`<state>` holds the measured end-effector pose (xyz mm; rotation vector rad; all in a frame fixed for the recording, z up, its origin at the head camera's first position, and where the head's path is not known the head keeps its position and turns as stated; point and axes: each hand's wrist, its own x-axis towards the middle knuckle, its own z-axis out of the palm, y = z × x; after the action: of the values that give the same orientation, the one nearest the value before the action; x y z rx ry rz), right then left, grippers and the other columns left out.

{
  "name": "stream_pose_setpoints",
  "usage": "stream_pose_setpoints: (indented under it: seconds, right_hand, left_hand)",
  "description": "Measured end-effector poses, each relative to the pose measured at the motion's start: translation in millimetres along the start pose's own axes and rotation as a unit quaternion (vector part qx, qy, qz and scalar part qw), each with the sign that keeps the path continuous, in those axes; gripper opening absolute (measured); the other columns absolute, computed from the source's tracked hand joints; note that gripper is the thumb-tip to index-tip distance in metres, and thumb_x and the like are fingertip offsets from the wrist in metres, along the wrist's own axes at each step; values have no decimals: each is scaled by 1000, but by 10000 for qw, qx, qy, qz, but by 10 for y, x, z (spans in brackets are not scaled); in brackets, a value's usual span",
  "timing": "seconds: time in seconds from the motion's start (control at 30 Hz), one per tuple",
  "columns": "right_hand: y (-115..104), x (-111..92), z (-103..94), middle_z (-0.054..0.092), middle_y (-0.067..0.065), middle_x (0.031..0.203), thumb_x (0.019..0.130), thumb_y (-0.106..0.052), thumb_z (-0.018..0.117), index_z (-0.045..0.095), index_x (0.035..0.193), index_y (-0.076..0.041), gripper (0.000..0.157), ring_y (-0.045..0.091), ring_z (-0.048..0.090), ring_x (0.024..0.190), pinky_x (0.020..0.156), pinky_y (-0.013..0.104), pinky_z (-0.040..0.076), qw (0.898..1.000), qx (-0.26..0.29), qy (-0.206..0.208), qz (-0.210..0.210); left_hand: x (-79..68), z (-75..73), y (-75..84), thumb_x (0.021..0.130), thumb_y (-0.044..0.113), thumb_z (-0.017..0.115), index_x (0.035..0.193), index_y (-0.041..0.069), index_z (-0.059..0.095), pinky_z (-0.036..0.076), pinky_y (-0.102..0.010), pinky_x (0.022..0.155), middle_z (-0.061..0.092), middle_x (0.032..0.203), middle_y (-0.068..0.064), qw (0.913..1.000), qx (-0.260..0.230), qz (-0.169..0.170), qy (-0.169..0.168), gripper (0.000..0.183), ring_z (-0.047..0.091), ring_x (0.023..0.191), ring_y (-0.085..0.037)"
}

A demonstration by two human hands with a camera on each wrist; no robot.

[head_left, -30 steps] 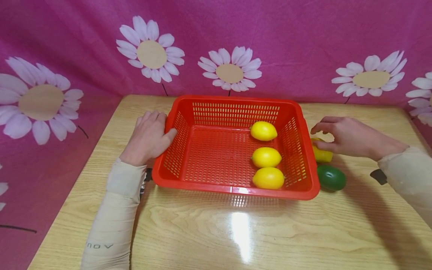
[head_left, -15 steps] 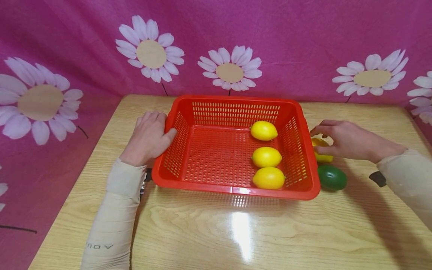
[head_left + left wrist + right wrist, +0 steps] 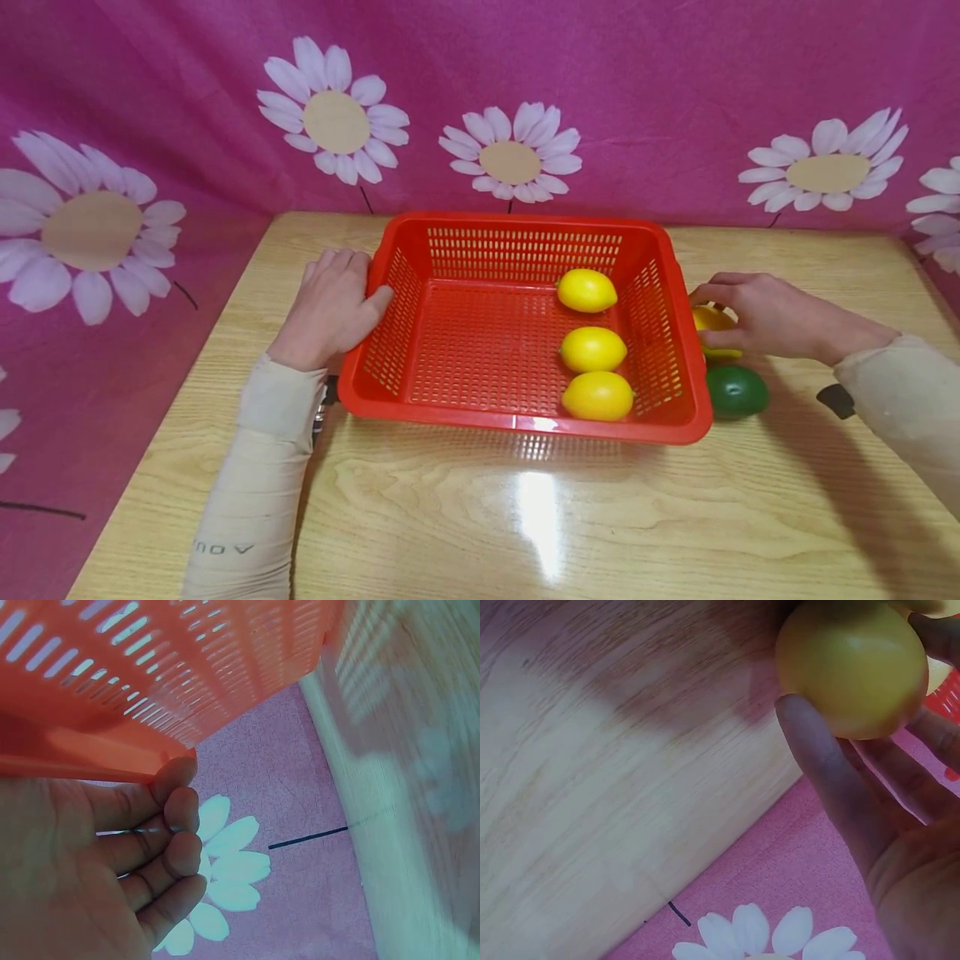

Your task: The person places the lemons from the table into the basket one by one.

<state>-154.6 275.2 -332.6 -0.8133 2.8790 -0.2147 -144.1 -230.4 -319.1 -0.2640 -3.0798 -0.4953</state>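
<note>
In the head view, a red plastic basket (image 3: 480, 350) with slotted walls holds three lemons (image 3: 592, 350) along its right side. My left hand (image 3: 330, 304) grips its left rim, thumb over the edge; the left wrist view has the fingers (image 3: 180, 810) against the rim from outside. Right of the basket, my right hand (image 3: 772, 312) holds a yellow round fruit (image 3: 714, 321) between thumb and fingers. That smooth yellow fruit (image 3: 851, 667) shows more fully in the right wrist view. Directly in front of it lies a dark green oval fruit (image 3: 737, 392).
The basket stands on a wood-grain table (image 3: 420, 517). A pink cloth (image 3: 637, 100) with white flowers hangs behind the table and along its left side. A further yellow piece (image 3: 720, 353) shows below the right hand, close to the basket's right wall.
My right hand has lowered slightly and its fingers have come round the yellow fruit. The green fruit has shifted a little. The left hand and basket stay in place.
</note>
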Motion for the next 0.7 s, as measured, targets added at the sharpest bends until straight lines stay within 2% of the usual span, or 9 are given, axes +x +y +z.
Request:
stream_pose_setpoints:
  seconds: [0.23, 0.47, 0.7]
  right_hand:
    - [9, 18, 35, 73, 3, 107, 77, -42, 89, 74, 116, -11, 52, 14, 61, 85, 78, 37, 57, 10000, 6, -11, 6]
    - [3, 32, 59, 68, 0, 99, 78, -46, 87, 73, 117, -11, 54, 10, 53, 77, 70, 29, 48, 9999, -87, -99, -56]
    - [8, 44, 64, 64, -1, 93, 80, -45, 86, 72, 119, -8, 55, 10, 50, 75, 67, 27, 45, 9998, -30, -205, -38]
  left_hand:
    - [-9, 11, 1, 97, 28, 48, 115, -5, 57, 36, -49, 95, 57, 100, -18, 9999, -14, 11, 110, 39, 46, 102, -34]
    - [-6, 13, 4, 97, 28, 47, 114, -5, 58, 35, -48, 93, 57, 100, -18, 9999, 10, 15, 119, 39, 46, 102, -34]
    - [1, 23, -8, 97, 29, 46, 113, -5, 58, 36, -49, 93, 57, 101, -18, 9998, 62, 31, 164, 40, 47, 104, -36]
